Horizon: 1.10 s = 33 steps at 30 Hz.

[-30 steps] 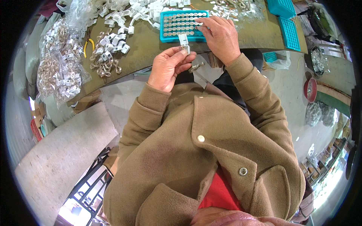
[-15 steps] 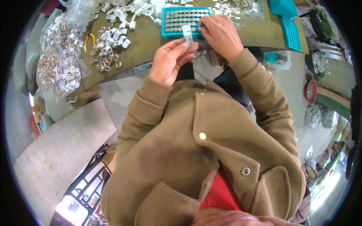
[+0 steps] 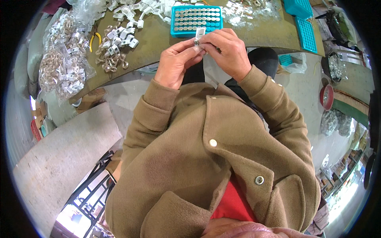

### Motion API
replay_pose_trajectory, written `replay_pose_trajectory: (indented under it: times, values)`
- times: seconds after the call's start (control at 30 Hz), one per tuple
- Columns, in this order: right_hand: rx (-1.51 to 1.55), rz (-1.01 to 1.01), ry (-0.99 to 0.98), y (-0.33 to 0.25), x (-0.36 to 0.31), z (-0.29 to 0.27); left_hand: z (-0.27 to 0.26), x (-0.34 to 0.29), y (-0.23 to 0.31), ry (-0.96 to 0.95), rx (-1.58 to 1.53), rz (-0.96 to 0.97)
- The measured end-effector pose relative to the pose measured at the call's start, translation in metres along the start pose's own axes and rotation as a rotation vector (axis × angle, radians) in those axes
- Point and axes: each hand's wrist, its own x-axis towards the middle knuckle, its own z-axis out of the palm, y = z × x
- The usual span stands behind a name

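Observation:
My left hand [image 3: 174,63] is closed, thumb and fingers pinching a small white plastic case [image 3: 200,32] whose flap stands up. My right hand [image 3: 228,49] is closed too, its fingertips meeting the left ones at the case; whatever lies between them is hidden. A small silvery glint shows there. Just beyond both hands sits a teal tray [image 3: 173,26] of round sockets. Rows of small silver discs [image 3: 194,19] fill most of it, with bare sockets at the right end of the nearer rows.
Many white plastic cases [image 3: 156,8] lie behind the tray, with clear pieces [image 3: 246,16] to the right. Metal clasps [image 3: 109,63], yellow-handled pliers [image 3: 95,41] and a bagged heap [image 3: 63,75] are at left. More teal trays [image 3: 306,35] rest at the table's right edge.
My right hand has left the tray's right side and come down to my left hand, where the fingertips now meet at the case. The left hand has barely moved.

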Motion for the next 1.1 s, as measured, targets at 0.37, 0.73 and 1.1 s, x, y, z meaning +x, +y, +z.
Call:
replay_pose_trajectory:
  times: [0.37,0.73,1.1]
  values:
    - [0.212,0.354,-0.075,0.014,0.003,-0.001,-0.007,0.006,-0.006,0.150,-0.109,-0.082]
    - [-0.380,0.009,-0.062,0.036,0.017,0.012,0.001,0.004,-0.004,0.166,-0.073,-0.052]
    - [0.285,0.281,0.008,-0.001,0.002,-0.003,0.010,0.001,-0.006,0.046,-0.142,-0.044]
